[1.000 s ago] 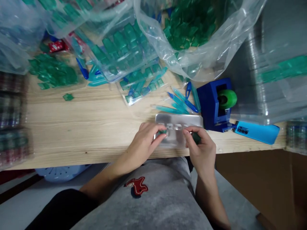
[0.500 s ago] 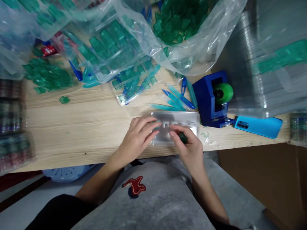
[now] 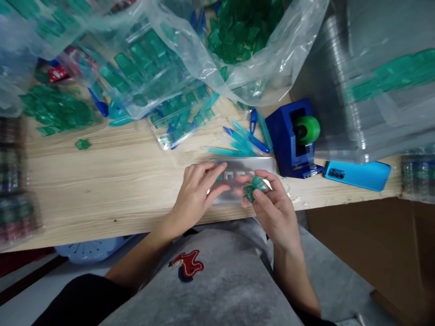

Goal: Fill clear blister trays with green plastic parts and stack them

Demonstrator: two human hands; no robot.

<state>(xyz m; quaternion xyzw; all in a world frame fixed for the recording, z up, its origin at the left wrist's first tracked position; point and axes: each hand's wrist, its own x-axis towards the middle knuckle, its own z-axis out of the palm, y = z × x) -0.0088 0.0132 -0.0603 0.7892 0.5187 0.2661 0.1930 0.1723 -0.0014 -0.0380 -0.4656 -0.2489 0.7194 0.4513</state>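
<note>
A shallow clear plastic tray (image 3: 228, 197) with small square recesses lies at the table's front edge. My left hand (image 3: 194, 192) is over its left end, thumb and fingers apart with nothing between them. Beside those fingertips, a bit of green (image 3: 219, 178) shows in the tray, partly hidden. Above the tray's right end, my right hand (image 3: 279, 209) is turned partly palm up, its fingers curled around translucent green gem-like pieces (image 3: 258, 183). Two of these can be made out; the fingers may cover more.
Behind the tray lie blue and teal plastic pen-shaped tools (image 3: 243, 144). A blue tape dispenser (image 3: 288, 140) and a blue phone (image 3: 358, 175) are to the right. Green pieces fill a plastic bag (image 3: 246, 31) and form a heap (image 3: 57, 108) at left. Packed trays (image 3: 185, 120) stand behind.
My right hand has lifted slightly and rolled palm up, bringing the green pieces into view. My left thumb and fingers stay spread over the tray. The whole view has shifted slightly.
</note>
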